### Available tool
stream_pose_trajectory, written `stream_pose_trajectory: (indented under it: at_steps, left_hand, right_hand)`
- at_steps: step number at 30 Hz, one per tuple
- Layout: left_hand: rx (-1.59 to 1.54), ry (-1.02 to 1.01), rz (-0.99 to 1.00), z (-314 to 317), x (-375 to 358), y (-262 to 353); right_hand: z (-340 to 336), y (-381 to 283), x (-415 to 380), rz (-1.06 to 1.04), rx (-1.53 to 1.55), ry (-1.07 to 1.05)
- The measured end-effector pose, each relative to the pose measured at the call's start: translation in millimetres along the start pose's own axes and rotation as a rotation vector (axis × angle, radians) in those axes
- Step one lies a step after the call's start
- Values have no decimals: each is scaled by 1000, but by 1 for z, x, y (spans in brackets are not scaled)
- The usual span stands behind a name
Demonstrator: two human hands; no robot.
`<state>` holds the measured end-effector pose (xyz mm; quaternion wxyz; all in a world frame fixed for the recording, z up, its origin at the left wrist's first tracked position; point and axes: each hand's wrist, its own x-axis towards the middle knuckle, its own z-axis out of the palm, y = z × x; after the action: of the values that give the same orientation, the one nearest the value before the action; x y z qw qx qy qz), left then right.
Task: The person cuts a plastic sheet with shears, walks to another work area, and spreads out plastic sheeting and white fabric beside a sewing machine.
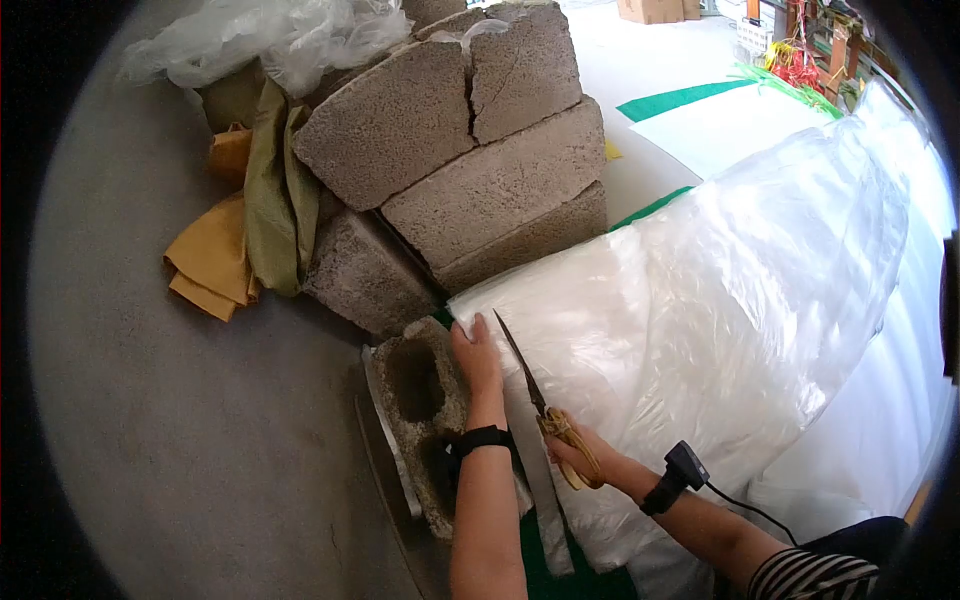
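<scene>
My left hand [476, 358] grips the near-left edge of a thick stack of clear plastic sheeting [690, 320], thumb on top, with the other fingers partly hidden. In my right hand [590, 455] is a pair of scissors [523, 362] with yellowish wrapped handles. Their dark blades point up and away over the sheeting, close to my left hand, and look nearly together. Along the near edge, a narrow strip of plastic [541, 480] hangs down beside the scissors, with a gap between it and the rest.
Grey concrete blocks [495, 200] are stacked beyond my left hand, and a hollow block [410, 380] stands beside my left forearm. Olive and mustard cloth [270, 190] and crumpled plastic [270, 40] lie at the upper left. A cable runs from my right wrist strap [672, 485].
</scene>
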<state>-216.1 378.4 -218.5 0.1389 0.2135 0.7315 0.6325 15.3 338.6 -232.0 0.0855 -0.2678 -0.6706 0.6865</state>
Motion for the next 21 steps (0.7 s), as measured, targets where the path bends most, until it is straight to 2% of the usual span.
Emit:
stream_pose_trajectory:
  at_steps: [1, 4, 6, 11, 16, 20, 21]
  left_hand:
    - [-25, 48, 33, 2, 5, -11]
    - [-36, 8, 76, -3, -2, -3]
    - [-42, 24, 93, -1, -15, 16]
    - [-90, 43, 126, -4, -8, 11]
    - [103, 53, 220, -11, -9, 14]
    - [110, 83, 139, -8, -19, 32]
    - [104, 60, 155, -8, -18, 30]
  right_hand:
    - [-3, -1, 1, -4, -1, 4]
    - [-13, -11, 3, -35, -22, -24]
    - [-23, -24, 7, 84, -31, -113]
    - [-20, -2, -4, 103, 104, -181]
    - [-27, -11, -31, 199, 89, -252]
    - [-15, 7, -35, 203, 231, -221]
    - [-13, 15, -30, 139, 208, -195]
